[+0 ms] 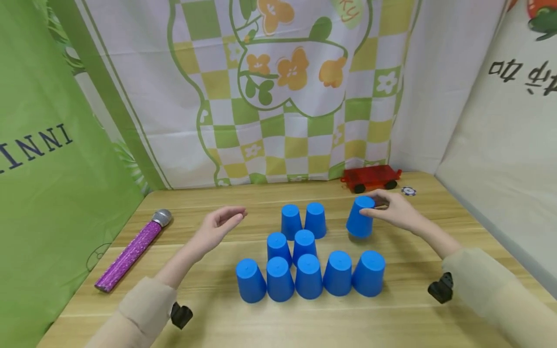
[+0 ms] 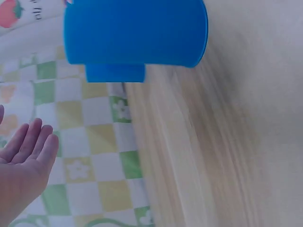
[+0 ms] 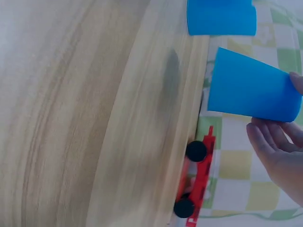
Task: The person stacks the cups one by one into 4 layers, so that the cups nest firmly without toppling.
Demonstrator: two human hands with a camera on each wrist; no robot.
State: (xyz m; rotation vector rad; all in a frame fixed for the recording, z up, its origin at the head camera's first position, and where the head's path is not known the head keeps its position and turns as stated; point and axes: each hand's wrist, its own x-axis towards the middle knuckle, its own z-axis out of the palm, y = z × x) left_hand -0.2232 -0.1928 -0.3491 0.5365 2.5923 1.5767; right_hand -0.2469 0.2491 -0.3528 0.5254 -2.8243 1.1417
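My right hand (image 1: pixel 393 209) grips an upside-down blue cup (image 1: pixel 360 218) near its closed top, and the cup tilts slightly above the table. In the right wrist view the thumb and fingers of that hand (image 3: pixel 279 144) pinch the held cup (image 3: pixel 253 87), whose shadow falls on the wood. My left hand (image 1: pixel 216 225) hovers to the left of the cups with relaxed fingers and holds nothing. Closest to it are two back cups (image 1: pixel 290 222). Ahead of the person stand two middle cups (image 1: pixel 278 248) and a front row of several upside-down cups (image 1: pixel 309 277).
A purple glittery microphone (image 1: pixel 132 253) lies at the left of the wooden table (image 1: pixel 209 314). At the back right stand a red toy wagon (image 1: pixel 372 178) and a small round chip (image 1: pixel 408 191). A patterned curtain (image 1: pixel 278 130) hangs behind the table.
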